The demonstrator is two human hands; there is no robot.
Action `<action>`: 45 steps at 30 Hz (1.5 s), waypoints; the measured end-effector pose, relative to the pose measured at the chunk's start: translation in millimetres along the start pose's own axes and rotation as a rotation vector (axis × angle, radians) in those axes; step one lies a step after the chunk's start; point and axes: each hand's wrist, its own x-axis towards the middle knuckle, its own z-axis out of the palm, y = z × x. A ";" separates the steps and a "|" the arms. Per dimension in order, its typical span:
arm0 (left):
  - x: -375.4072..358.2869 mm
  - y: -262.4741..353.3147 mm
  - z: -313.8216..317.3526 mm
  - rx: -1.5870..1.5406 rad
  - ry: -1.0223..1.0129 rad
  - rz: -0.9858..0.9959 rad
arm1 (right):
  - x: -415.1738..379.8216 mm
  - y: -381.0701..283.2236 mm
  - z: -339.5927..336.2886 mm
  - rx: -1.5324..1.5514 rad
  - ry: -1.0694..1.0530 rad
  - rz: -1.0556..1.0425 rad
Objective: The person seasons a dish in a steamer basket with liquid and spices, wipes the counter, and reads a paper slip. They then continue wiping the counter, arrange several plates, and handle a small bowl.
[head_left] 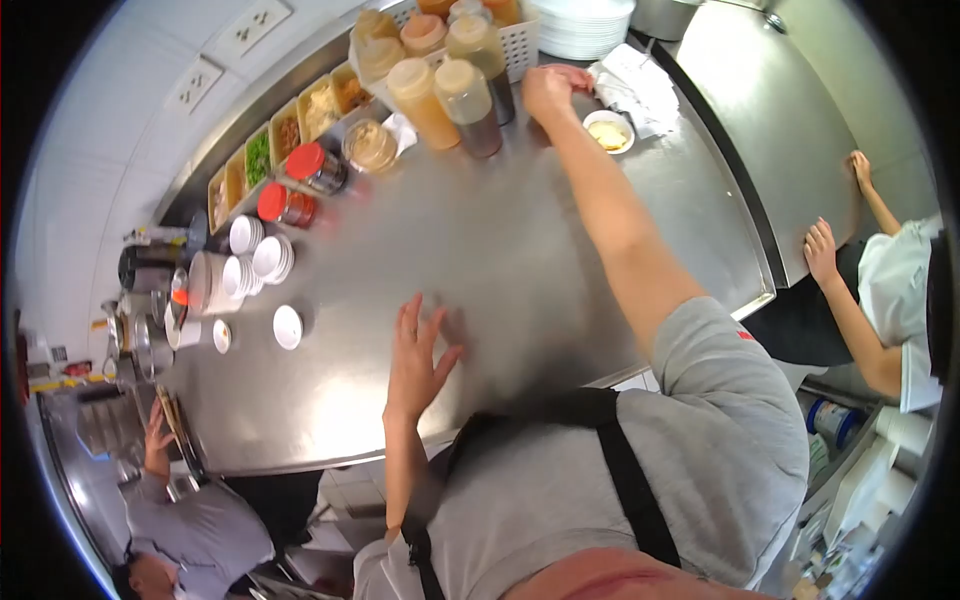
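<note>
Found on the steel counter (440,230), just right of the fingertips of the right hand (552,92): a crumpled white sheet (640,92), of cloth or paper, cannot tell which. Noted long axis as running roughly from the stack of white plates (585,32) down toward the lower right, with edges creased and uneven. Observed fingers of the right hand directed at the left side of the sheet; cannot tell from this angle whether pinching it, touching it or just short of it. Recorded just below the sheet and fingers: a small white bowl (608,132), round, mouth up, with yellow contents. Noted left hand (418,360) over the near part of the counter, fingers spread, well apart from sheet and bowl. Listed to the left of the right hand: squeeze bottles (467,108) beside a perforated white basket (522,50); farther left, red-lidded jars (318,168), a row of ingredient containers (258,157) and stacked white cups (272,258). Observed co-workers at both ends: at right, a hand (822,252) by an adjoining steel surface; at lower left, a grey sleeve (150,490).
</note>
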 end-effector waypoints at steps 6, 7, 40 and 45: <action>47.3 -47.2 -11.0 0.162 0.189 0.042 | -117.0 -27.3 -8.8 -0.127 0.059 -0.334; 68.5 -56.0 -14.8 0.270 0.258 0.051 | -148.9 -34.4 -21.5 -0.140 0.001 -0.439; 267.8 -146.5 -23.4 -0.072 0.571 -0.190 | -187.9 -87.7 -10.1 0.338 0.194 -0.465; 192.0 -106.4 -34.0 -0.483 0.473 -0.148 | -173.2 -132.9 -21.9 0.231 -0.053 -0.796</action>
